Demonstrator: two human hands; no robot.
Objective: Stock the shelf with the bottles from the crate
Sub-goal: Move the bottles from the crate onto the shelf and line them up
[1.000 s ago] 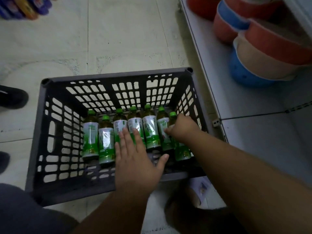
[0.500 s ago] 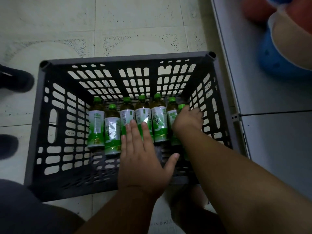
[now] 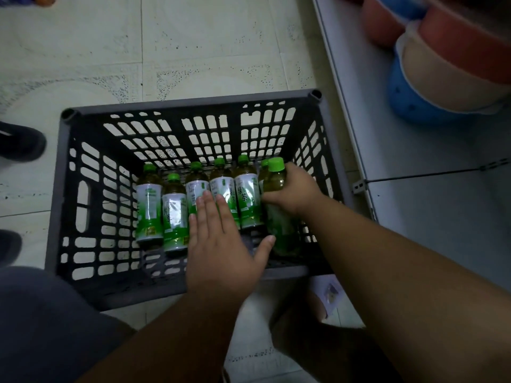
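A dark grey slatted crate stands on the tiled floor with several green-capped tea bottles lying side by side in it. My right hand is closed around the rightmost bottle just below its cap, and that bottle is raised above the row. My left hand rests flat, fingers spread, on the middle bottles and the crate's near side. The white shelf lies immediately right of the crate.
Stacked orange, beige and blue bowls occupy the far end of the shelf. A thin wire divider crosses the shelf board. Dark shoes stand left of the crate. My knee is at the lower left.
My right hand has closed on the rightmost bottle and tilted its cap end up out of the row. The left hand stays flat on the bottles. The camera has shifted slightly.
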